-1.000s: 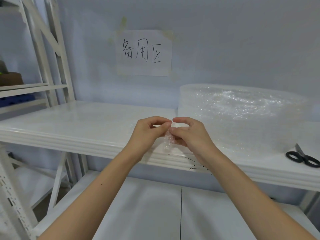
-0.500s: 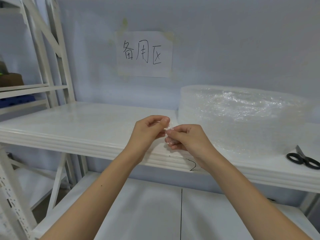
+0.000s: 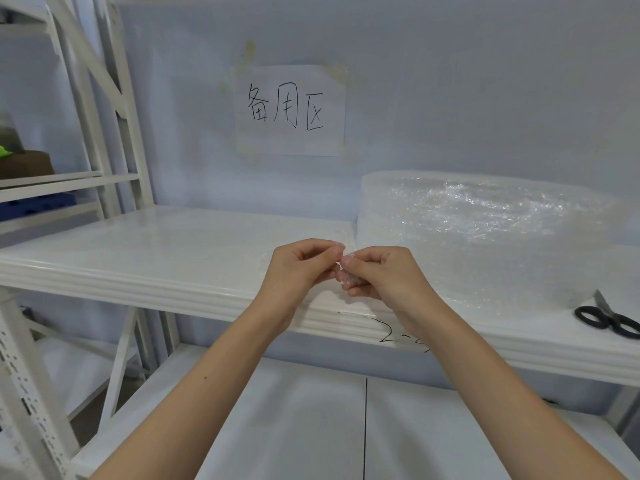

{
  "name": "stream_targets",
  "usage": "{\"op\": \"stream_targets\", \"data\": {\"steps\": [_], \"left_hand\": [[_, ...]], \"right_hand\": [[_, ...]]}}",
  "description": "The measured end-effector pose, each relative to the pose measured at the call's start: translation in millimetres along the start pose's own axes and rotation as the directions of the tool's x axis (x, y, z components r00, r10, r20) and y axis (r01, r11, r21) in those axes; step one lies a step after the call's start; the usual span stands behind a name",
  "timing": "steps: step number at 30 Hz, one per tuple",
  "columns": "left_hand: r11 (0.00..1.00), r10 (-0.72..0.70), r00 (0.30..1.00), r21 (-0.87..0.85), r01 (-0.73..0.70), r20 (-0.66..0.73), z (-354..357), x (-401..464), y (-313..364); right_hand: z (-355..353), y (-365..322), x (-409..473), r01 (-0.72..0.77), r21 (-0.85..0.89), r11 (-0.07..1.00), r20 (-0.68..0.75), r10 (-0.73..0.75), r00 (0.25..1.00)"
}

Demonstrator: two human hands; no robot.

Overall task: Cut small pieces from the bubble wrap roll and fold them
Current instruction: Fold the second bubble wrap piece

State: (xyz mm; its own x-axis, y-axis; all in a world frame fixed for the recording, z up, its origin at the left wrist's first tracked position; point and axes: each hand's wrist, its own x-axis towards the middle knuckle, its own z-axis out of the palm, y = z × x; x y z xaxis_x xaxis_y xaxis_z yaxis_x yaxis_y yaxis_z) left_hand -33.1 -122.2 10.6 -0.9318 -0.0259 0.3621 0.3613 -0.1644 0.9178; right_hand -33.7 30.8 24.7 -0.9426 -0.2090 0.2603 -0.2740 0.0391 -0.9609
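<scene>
Both hands, left hand [image 3: 298,268] and right hand [image 3: 381,275], pinch one small bubble wrap piece [image 3: 348,277] above the shelf's [image 3: 156,251] front edge (each grip clenched on it), bubble wrap roll [image 3: 485,233] behind, scissors [image 3: 606,317] at the right edge.

Both forearms reach forward, left hand [image 3: 298,268] and right hand [image 3: 384,275] meeting fingertip to fingertip, fingers curled in a pinch.

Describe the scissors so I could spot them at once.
Find the white shelf below the paper sign, then the big bubble wrap roll on its right. The scissors lie just right of it, the only black thing there.
</scene>
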Motion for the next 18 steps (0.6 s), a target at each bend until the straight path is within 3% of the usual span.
{"op": "stream_targets", "data": {"steps": [11,18], "left_hand": [[0.996,-0.050,0.998,0.080,0.048,0.031,2,-2,3],[0.996,-0.068,0.998,0.057,0.068,-0.011,1,-5,1]], "right_hand": [[-16,-11,-2,0.036,-0.112,0.993,-0.052,-0.042,0.998],[-16,-6,1,0.000,-0.039,0.999,-0.071,-0.002,0.997]]}}
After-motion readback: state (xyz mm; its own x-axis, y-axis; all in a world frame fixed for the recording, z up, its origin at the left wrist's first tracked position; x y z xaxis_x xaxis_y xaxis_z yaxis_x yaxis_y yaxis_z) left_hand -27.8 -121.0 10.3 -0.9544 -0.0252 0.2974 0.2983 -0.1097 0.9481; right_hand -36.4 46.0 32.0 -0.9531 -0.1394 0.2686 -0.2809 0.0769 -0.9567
